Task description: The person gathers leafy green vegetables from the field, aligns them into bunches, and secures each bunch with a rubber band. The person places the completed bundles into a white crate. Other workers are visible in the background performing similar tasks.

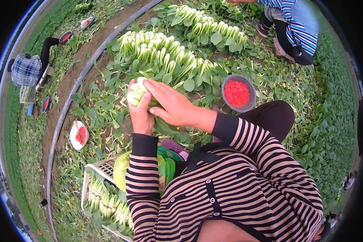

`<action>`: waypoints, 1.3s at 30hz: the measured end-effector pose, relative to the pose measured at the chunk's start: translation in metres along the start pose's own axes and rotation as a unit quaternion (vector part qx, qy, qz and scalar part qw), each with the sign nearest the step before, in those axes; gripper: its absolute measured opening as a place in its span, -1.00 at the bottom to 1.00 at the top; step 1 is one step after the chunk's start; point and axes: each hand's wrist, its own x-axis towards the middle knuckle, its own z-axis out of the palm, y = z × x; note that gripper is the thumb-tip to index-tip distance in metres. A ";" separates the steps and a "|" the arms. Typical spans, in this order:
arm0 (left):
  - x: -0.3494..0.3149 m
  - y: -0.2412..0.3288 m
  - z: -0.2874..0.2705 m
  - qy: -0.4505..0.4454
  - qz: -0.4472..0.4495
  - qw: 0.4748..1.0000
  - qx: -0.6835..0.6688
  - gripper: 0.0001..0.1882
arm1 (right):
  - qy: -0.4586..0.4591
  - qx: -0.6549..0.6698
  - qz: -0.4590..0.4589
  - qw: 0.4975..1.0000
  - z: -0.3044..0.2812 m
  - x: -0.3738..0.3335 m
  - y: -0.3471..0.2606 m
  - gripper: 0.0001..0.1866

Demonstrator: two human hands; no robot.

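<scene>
A small bunch of bok choy (136, 92) is between my two hands, its pale stem ends up. My left hand (140, 119) is wrapped round it, thumb on the near side. Across the stems from the right lies my right hand (175, 107), its fingers closed over the bunch. Green leaves hang down below my right wrist. Just beyond my hands, several more bok choy (157, 50) lie in a long row on the leafy ground. A grey bowl of red bands (236, 93) stands to the right of them.
Left of me, a white crate (105, 167) holds tied bok choy bunches. A white dish (79, 135) with red bands sits beyond it. A grey hose (78, 80) runs along the left. Two other people work nearby, one in a plaid shirt (26, 69), one in stripes (298, 28).
</scene>
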 end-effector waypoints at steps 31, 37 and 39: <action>0.035 0.066 -0.055 0.191 0.002 0.971 -0.146 -0.33 | 0.250 0.221 0.482 0.810 0.080 0.019 0.356 -0.71; 0.024 0.061 -0.067 0.210 -0.021 0.968 -0.138 -0.31 | 0.185 0.073 0.559 0.805 0.106 0.079 0.346 -0.41; 0.022 0.060 -0.072 0.217 -0.031 0.960 -0.175 -0.31 | 0.167 0.059 0.572 0.801 0.109 0.079 0.352 -0.42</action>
